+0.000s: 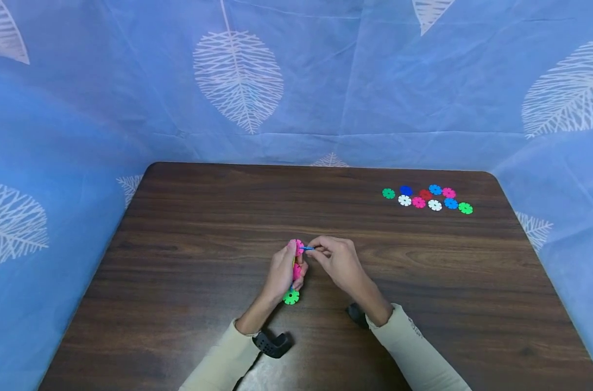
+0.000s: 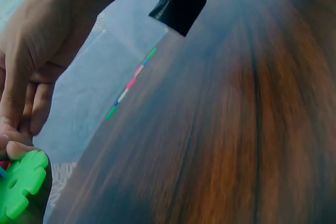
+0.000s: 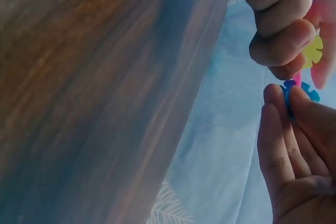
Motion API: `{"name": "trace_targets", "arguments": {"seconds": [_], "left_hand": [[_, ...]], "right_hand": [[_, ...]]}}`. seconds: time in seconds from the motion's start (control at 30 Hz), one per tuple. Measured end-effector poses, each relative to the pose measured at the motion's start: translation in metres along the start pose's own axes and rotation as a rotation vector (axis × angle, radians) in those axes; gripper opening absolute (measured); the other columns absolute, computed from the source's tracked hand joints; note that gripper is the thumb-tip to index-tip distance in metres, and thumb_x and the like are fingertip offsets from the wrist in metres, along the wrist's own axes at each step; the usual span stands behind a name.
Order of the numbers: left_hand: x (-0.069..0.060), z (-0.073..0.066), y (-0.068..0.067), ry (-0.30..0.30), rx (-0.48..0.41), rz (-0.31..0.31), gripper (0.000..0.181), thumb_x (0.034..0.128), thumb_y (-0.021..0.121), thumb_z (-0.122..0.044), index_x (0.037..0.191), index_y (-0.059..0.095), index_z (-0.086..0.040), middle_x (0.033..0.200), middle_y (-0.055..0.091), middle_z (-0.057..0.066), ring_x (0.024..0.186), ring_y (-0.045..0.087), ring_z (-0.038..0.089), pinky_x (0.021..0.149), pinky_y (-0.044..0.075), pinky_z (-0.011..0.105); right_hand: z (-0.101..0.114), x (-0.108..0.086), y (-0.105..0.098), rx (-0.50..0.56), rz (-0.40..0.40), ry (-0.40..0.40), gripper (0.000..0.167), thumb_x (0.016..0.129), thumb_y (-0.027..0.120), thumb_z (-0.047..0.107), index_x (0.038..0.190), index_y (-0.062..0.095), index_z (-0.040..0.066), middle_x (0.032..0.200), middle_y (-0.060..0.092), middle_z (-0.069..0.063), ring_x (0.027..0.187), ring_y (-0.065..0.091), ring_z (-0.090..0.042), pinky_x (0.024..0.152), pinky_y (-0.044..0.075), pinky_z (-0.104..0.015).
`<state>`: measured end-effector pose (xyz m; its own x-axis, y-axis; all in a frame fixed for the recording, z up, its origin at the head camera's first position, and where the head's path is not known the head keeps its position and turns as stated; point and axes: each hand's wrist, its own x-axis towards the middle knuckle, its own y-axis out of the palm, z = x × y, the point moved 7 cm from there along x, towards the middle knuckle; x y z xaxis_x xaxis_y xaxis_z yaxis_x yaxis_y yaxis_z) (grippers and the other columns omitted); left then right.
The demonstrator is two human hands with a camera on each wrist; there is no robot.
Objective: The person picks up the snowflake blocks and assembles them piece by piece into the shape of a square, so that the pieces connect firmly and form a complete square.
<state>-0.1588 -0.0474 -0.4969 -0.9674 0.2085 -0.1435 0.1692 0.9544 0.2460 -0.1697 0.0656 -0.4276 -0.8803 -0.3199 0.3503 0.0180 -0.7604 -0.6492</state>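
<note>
Wood-grain tabletop point(image 1: 189, 244); left hand point(image 1: 279, 271) is gripping a notched-disc chain point(image 1: 297, 271) (running twelve to six o'clock), right hand point(image 1: 340, 262) is pinching a blue disc point(image 3: 311, 94) at its top, toward three.

The head view looked forward and down across the surface point(image 1: 203, 217); nearer, tilted wrist views shared the blue cloth point(image 1: 321, 81).

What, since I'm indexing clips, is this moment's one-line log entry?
left hand: holds disc chain | right hand: pinches blue disc at pink disc | loose discs: on table, far right
</note>
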Motion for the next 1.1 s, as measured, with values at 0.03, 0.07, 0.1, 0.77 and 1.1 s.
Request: {"name": "trace_targets", "arguments": {"seconds": [0.03, 0.07, 0.1, 0.77, 1.1], "left_hand": [[-0.001, -0.003, 0.001, -0.011, -0.008, -0.003, 0.044, 0.1048, 0.029, -0.036, 0.074, 0.04, -0.007, 0.052, 0.044, 0.001, 0.032, 0.034, 0.006, 0.032, 0.032, 0.022], [-0.001, -0.003, 0.001, -0.011, -0.019, -0.008, 0.042, 0.1047, 0.03, -0.035, 0.075, 0.04, -0.007, 0.053, 0.044, 0.0, 0.032, 0.034, 0.006, 0.032, 0.032, 0.022], [-0.001, -0.003, 0.001, -0.011, -0.021, -0.016, 0.04, 0.1048, 0.031, -0.033, 0.076, 0.041, -0.007, 0.053, 0.045, 0.0, 0.032, 0.034, 0.006, 0.032, 0.032, 0.022], [0.002, -0.003, -0.012, 0.098, -0.054, -0.118, 0.032, 0.1038, 0.03, -0.016, 0.133, 0.032, -0.003, 0.081, 0.055, 0.006, 0.035, 0.041, 0.007, 0.033, 0.035, 0.021], [0.003, -0.003, -0.014, 0.128, -0.056, -0.119, 0.03, 0.105, 0.031, -0.023, 0.125, 0.035, -0.002, 0.084, 0.057, 0.007, 0.033, 0.039, 0.006, 0.032, 0.034, 0.021]], "right_hand": [[-0.001, 0.001, 0.0, -0.003, 0.013, 0.011, 0.007, 0.082, 0.073, 0.01, 0.088, 0.07, 0.007, 0.083, 0.072, -0.005, 0.073, 0.07, -0.013, 0.062, 0.057, -0.02], [-0.002, 0.001, 0.0, 0.002, 0.03, 0.027, 0.009, 0.082, 0.073, 0.01, 0.09, 0.07, 0.007, 0.084, 0.072, -0.006, 0.075, 0.071, -0.014, 0.065, 0.057, -0.021], [-0.004, 0.001, 0.0, 0.006, 0.045, 0.043, 0.011, 0.082, 0.073, 0.01, 0.092, 0.07, 0.007, 0.086, 0.073, -0.006, 0.077, 0.071, -0.014, 0.066, 0.058, -0.021], [-0.097, -0.034, -0.067, -0.116, 0.121, 0.337, 0.024, 0.088, 0.068, 0.021, 0.103, 0.067, 0.003, 0.099, 0.071, -0.011, 0.089, 0.071, -0.023, 0.073, 0.058, -0.032], [-0.146, -0.036, -0.117, -0.273, 0.092, 0.367, 0.025, 0.091, 0.064, 0.024, 0.099, 0.066, 0.0, 0.091, 0.072, -0.017, 0.083, 0.071, -0.029, 0.066, 0.057, -0.037]]}}
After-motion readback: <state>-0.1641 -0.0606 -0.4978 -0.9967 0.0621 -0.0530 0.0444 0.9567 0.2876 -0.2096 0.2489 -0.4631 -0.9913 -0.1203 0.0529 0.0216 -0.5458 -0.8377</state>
